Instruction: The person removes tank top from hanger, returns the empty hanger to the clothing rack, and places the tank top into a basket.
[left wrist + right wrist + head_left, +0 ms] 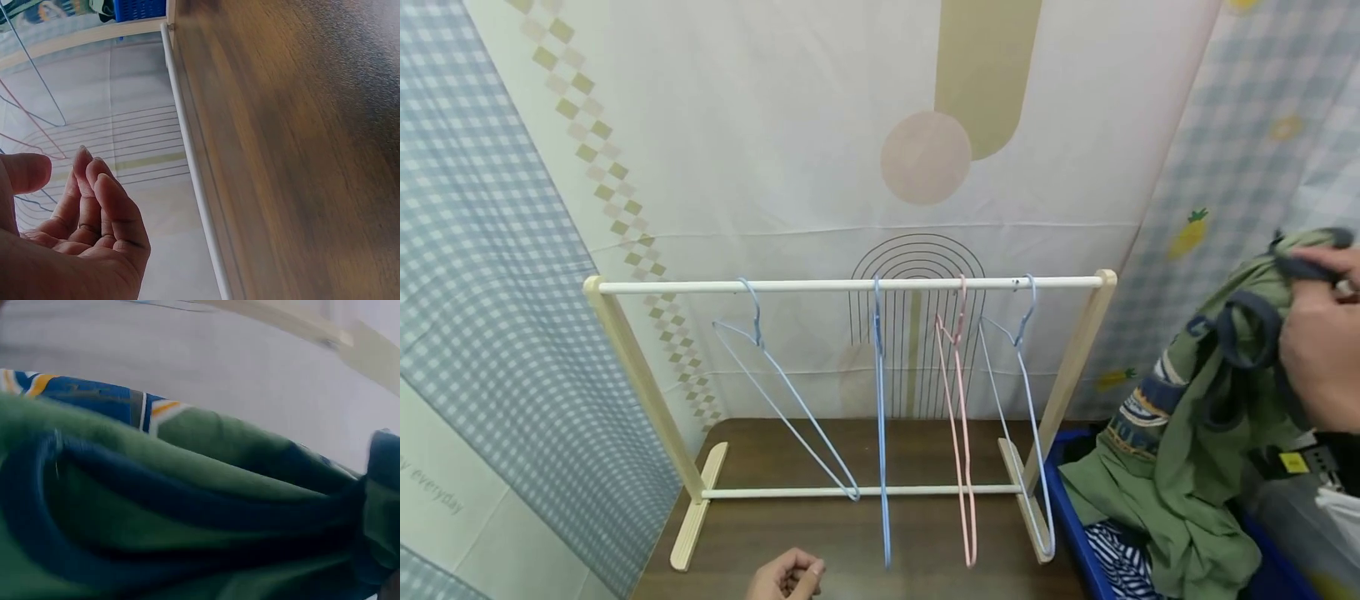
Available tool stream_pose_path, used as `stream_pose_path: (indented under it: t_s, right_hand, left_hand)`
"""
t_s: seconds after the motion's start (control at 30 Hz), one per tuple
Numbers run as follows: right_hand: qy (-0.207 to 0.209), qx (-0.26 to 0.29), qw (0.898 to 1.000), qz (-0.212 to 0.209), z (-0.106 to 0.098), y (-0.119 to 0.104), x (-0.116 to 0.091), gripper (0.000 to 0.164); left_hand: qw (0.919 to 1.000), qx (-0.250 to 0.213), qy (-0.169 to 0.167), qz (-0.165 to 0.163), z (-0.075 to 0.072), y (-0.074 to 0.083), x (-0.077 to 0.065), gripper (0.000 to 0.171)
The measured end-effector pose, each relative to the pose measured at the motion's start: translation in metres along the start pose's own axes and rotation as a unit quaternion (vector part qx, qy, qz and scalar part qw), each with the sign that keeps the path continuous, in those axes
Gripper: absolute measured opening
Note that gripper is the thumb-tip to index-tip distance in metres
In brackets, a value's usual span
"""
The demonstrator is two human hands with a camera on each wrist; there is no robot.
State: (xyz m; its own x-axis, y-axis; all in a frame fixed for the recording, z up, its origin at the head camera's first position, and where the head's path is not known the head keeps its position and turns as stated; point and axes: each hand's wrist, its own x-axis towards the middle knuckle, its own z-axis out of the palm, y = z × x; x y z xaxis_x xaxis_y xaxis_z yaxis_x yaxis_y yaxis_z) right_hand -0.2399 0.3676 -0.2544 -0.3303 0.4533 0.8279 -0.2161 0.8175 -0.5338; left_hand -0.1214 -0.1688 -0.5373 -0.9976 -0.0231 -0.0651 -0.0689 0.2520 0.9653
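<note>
My right hand [1326, 350] grips a green top [1187, 492] with navy trim and a patterned band, holding it up by its navy-edged upper part. The lower folds hang over a blue bin [1078, 525] at the right. In the right wrist view the green cloth [206, 450] and its navy edging fill most of the picture, a little blurred. Low in the head view, my left hand [786, 575] is in front of the rack, its fingers loosely curled with nothing in them. The left wrist view shows this hand [94, 231] with thumb and fingertips apart.
A white-barred rack [820, 286] with wooden legs stands on a brown table [760, 533]. From its bar hang a blue hanger [805, 408], another blue hanger [881, 417], a pink hanger [966, 433] and a light blue hanger [1030, 417]. Striped cloth [1116, 554] lies inside the bin.
</note>
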Motion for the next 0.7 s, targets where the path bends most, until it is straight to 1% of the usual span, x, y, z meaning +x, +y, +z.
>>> stream_pose_path:
  t_s: [0.07,0.13,0.17,0.2,0.23,0.3,0.33,0.37,0.43,0.53,0.57,0.63,0.7]
  right_hand:
    - [-0.047,-0.017,0.998,-0.042,0.001,0.011,-0.017,0.042]
    - [-0.107,-0.034,0.991,-0.071,0.003,0.021,-0.038,0.043]
    - [-0.135,-0.033,0.987,-0.085,0.004,0.029,-0.049,0.041]
    - [-0.167,-0.031,0.981,-0.089,0.005,0.036,-0.060,0.040]
    - [-0.197,-0.042,0.975,-0.090,0.006,0.044,-0.072,0.038]
    - [-0.263,-0.071,0.959,-0.073,0.008,0.059,-0.092,0.037]
    - [-0.298,-0.082,0.949,-0.066,0.009,0.067,-0.102,0.038]
    - [-0.334,-0.093,0.936,-0.059,0.009,0.075,-0.111,0.037]
    - [-0.405,-0.122,0.905,-0.042,0.009,0.088,-0.127,0.036]
    - [-0.499,-0.151,0.853,-0.013,0.011,0.103,-0.144,0.036]
    - [-0.526,-0.154,0.837,-0.003,0.012,0.107,-0.148,0.035]
    - [-0.566,-0.155,0.809,0.012,0.014,0.113,-0.155,0.034]
    - [-0.596,-0.158,0.787,0.019,0.017,0.117,-0.162,0.032]
  left_hand:
    - [1.0000,0.002,0.000,-0.003,-0.001,-0.001,-0.001,0.019]
    - [1.0000,0.003,0.006,0.001,-0.001,-0.002,-0.002,0.018]
    - [0.9999,0.003,0.010,0.006,-0.001,-0.002,-0.002,0.018]
    - [0.9998,0.005,0.015,0.013,0.000,-0.003,-0.002,0.017]
    - [0.9995,0.006,0.022,0.022,0.001,-0.004,-0.003,0.016]
    - [0.9990,0.007,0.030,0.033,0.003,-0.006,-0.005,0.014]
    - [0.9989,0.007,0.032,0.034,0.003,-0.007,-0.006,0.014]
    - [0.9990,0.006,0.030,0.031,0.004,-0.007,-0.006,0.013]
    - [0.9997,0.001,0.020,0.015,0.005,-0.008,-0.007,0.014]
    - [0.9999,-0.004,0.005,-0.012,0.007,-0.007,-0.007,0.017]
    - [0.9998,-0.005,0.002,-0.019,0.007,-0.007,-0.007,0.017]
    - [0.9997,-0.004,0.000,-0.025,0.007,-0.006,-0.007,0.019]
    - [0.9996,-0.006,0.004,-0.026,0.008,-0.006,-0.009,0.019]
